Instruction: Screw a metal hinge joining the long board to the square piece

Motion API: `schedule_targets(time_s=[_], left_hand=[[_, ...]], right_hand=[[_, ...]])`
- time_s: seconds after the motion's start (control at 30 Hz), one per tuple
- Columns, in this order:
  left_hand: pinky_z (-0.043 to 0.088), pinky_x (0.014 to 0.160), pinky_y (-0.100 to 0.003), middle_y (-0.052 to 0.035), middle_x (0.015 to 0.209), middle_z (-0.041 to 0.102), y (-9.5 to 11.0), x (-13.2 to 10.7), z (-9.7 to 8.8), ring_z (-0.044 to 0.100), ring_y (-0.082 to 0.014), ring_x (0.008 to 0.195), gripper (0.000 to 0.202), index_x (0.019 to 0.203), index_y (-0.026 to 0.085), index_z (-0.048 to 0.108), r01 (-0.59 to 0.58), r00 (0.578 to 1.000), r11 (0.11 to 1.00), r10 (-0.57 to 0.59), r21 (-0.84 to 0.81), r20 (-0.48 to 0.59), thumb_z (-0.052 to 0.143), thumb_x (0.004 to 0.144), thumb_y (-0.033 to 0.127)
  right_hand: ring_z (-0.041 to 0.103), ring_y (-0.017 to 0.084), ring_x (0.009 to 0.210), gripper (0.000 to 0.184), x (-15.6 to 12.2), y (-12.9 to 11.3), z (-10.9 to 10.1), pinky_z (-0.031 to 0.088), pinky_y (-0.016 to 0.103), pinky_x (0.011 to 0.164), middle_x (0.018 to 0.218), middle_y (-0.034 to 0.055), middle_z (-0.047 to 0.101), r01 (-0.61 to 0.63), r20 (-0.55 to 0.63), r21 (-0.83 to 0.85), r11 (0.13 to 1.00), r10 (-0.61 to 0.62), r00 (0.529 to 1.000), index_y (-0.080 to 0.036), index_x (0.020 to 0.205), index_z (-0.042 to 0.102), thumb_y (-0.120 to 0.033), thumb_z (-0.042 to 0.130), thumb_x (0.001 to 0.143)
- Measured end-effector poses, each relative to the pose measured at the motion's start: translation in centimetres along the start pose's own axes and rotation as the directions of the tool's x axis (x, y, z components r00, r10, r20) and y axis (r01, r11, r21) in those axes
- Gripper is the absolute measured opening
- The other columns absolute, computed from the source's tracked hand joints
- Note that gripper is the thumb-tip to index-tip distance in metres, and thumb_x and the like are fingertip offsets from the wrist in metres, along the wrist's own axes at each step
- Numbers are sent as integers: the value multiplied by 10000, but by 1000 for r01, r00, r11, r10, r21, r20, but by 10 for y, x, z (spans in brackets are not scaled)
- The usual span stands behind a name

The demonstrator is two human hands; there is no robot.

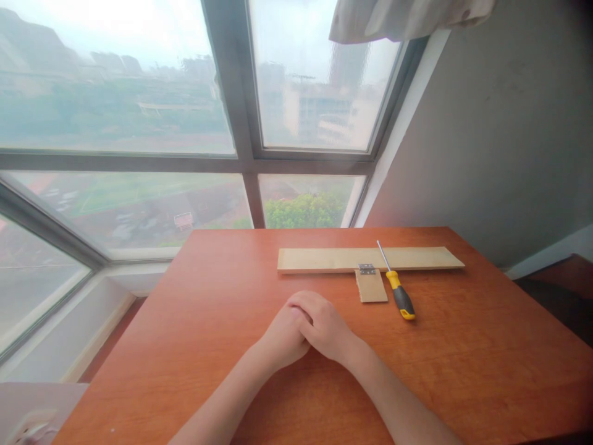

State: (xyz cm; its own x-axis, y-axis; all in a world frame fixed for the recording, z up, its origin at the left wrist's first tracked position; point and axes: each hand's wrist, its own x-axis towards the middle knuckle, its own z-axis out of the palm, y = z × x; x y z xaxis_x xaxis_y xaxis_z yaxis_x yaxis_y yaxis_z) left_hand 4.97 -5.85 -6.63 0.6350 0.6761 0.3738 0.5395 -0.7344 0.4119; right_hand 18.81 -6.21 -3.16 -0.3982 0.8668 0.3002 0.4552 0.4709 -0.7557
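My left hand (283, 335) and my right hand (328, 322) are clasped together on the wooden table, the right one wrapped over the left. Both are closed, with no object showing in them; most of the left fingers are hidden. Beyond them lies a long pale wooden board (324, 258). A small metal hinge (366, 269) joins its near edge to a short wooden piece (372, 289), which is closest to my right hand. To the right of that piece, a screwdriver (401, 296) with a yellow and black handle rests with its shaft across the board.
The reddish-brown table (222, 278) reaches to the large windows (306, 93) at the back. A grey wall (500, 142) rises at the right, and a curtain (407, 18) hangs at the top. A white socket (37, 426) sits low at the left.
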Motion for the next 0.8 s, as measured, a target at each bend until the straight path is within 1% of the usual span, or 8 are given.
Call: schedule_targets(time_s=[0.1,0.27,0.4,0.53,0.63,0.8], left_hand=[[549,909,-376,-93,1048,700,0,-1,1,643,-232,964,344,1046,152,660,22,1000,1000,-22,11,14,404,843,42],[553,904,-358,-82,1054,706,2,0,-2,648,-224,981,352,1051,151,659,13,1000,1000,-13,-1,13,385,854,53],[558,901,-370,-94,1072,711,3,0,-3,656,-231,985,359,1061,152,659,24,1000,1000,-24,13,10,385,857,41],[569,875,-385,-107,1064,714,-3,-1,3,656,-235,966,309,1058,145,653,-6,1000,1000,5,9,14,441,849,62],[566,884,-391,-111,1076,709,-5,-1,5,649,-236,988,311,1062,146,652,9,1000,1000,-9,-11,22,444,848,57],[564,895,-398,-113,1098,710,-3,-1,3,649,-239,1002,317,1085,143,653,20,999,1000,-20,0,38,450,853,72]], right_hand=[[625,200,1025,206,0,0,0,490,360,953,1092,59,704,-1,-2,-2,1000,1,1000,-209,1059,652,-191,494,927],[627,199,1025,203,0,0,-1,488,362,955,1089,59,706,-1,-3,-2,1000,1,1000,-209,1054,653,-192,492,930],[628,197,1022,202,0,0,-1,490,358,950,1087,53,706,0,0,-1,1000,0,1000,-216,1055,653,-190,498,928],[628,197,1020,203,0,-1,-1,489,357,948,1085,52,705,-2,2,0,1000,2,1000,-217,1057,653,-189,498,928],[625,197,1021,201,0,-1,-1,486,355,950,1084,56,704,-2,1,0,1000,2,1000,-208,1056,652,-187,497,930],[622,196,1016,196,0,-1,0,483,354,949,1080,54,703,-1,5,1,1000,1,1000,-205,1054,651,-188,498,933]])
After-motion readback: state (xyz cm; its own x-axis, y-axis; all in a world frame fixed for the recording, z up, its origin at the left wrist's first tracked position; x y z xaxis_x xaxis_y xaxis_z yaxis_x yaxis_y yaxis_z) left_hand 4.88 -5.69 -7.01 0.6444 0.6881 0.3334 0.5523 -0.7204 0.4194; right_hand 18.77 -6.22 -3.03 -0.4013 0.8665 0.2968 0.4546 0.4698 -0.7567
